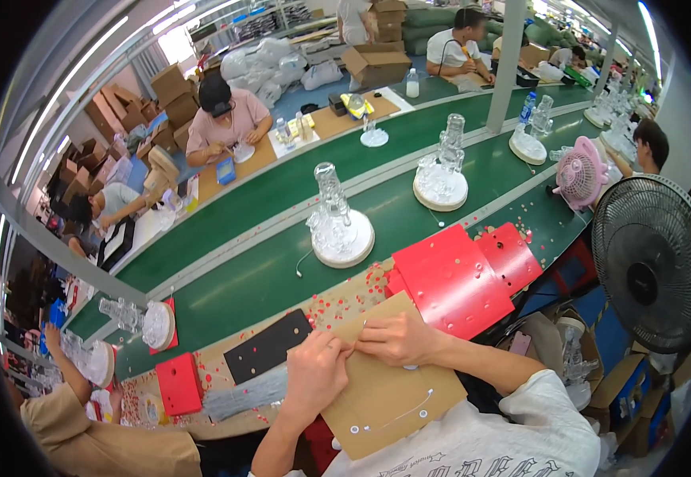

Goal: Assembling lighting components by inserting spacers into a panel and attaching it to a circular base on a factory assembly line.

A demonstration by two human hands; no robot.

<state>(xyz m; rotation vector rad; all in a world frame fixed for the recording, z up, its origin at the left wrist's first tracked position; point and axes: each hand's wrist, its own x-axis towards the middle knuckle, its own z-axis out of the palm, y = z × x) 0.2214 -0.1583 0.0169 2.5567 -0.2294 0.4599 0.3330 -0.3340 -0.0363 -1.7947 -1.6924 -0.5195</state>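
A brown cardboard sheet (393,389) lies tilted in front of me, reaching from the table's edge down against my shirt. On its near part are two small white round fasteners with a thin white string (397,421) between them. My left hand (319,374) rests on the sheet's left side with fingers closed. Close beside it, my right hand (395,338) bends over the sheet, thumb and fingers pinched. Their fingertips meet over the sheet; whatever they pinch is hidden. Just left of my hands lie a black perforated card (267,345) and a bundle of thin pale strands (246,393).
Red sheets (453,278) lie to the right, a red piece (178,384) to the left, among scattered red dots. Beyond runs a green conveyor (258,282) carrying clear ornaments on round white bases (344,238). A black fan (652,262) stands right. Co-workers sit across and at left.
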